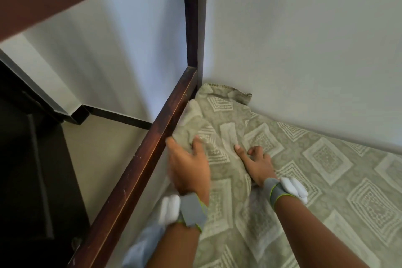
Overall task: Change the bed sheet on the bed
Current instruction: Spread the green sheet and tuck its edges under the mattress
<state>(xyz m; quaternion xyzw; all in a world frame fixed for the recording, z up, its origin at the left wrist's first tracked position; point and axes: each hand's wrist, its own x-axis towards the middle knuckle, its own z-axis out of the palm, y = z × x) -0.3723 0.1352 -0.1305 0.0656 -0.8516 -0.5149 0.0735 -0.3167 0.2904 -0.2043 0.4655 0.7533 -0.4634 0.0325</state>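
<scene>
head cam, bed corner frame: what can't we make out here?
- Mattress: covered by the patterned sheet.
- Left hand: fingertips hidden in a bunched sheet fold beside the wooden rail.
- Right hand: some fingers are curled under, so its hold is unclear.
- Sheet corner by the post: tucked or loose, unclear.
- Pale fabric bottom left: blurred, cut off by the edge.

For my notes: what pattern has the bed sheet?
Pale green bed sheet with cream diamond shapes; head view.
</scene>
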